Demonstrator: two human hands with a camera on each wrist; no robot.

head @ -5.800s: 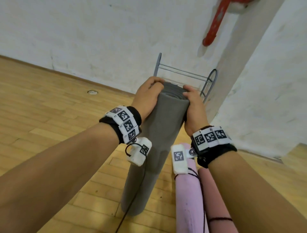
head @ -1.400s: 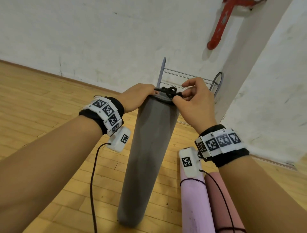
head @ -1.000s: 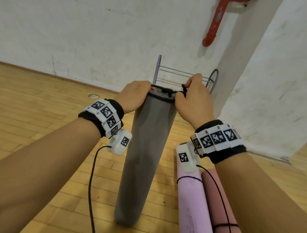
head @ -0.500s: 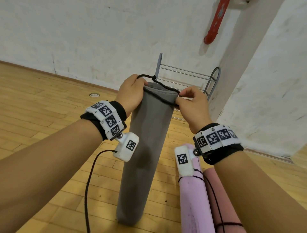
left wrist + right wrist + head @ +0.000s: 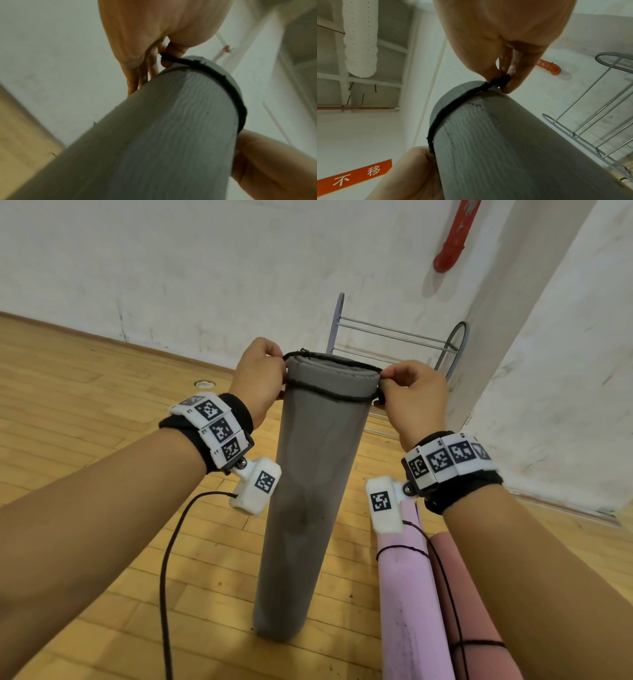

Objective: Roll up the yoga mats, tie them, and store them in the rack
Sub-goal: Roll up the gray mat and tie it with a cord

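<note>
A rolled grey yoga mat (image 5: pixel 308 491) stands upright on the wooden floor in front of me. A black elastic band (image 5: pixel 329 395) loops around its top end. My left hand (image 5: pixel 263 371) pinches the band at the mat's left side, and my right hand (image 5: pixel 404 392) pinches it at the right side. The left wrist view shows the band (image 5: pixel 214 81) stretched over the mat's (image 5: pixel 163 142) rim. In the right wrist view the band's knot (image 5: pixel 500 81) sits between thumb and finger above the mat (image 5: pixel 505 148).
A grey wire rack (image 5: pixel 394 344) stands against the white wall behind the mat. A rolled light pink mat (image 5: pixel 411 594) and a darker pink mat (image 5: pixel 479 611), each with a black band, stand at the right. A red pipe (image 5: pixel 452 237) runs down the wall.
The band went from bunched on the mat's top to stretched open by both hands, and now it is pulled down over the top rim, around the roll.
</note>
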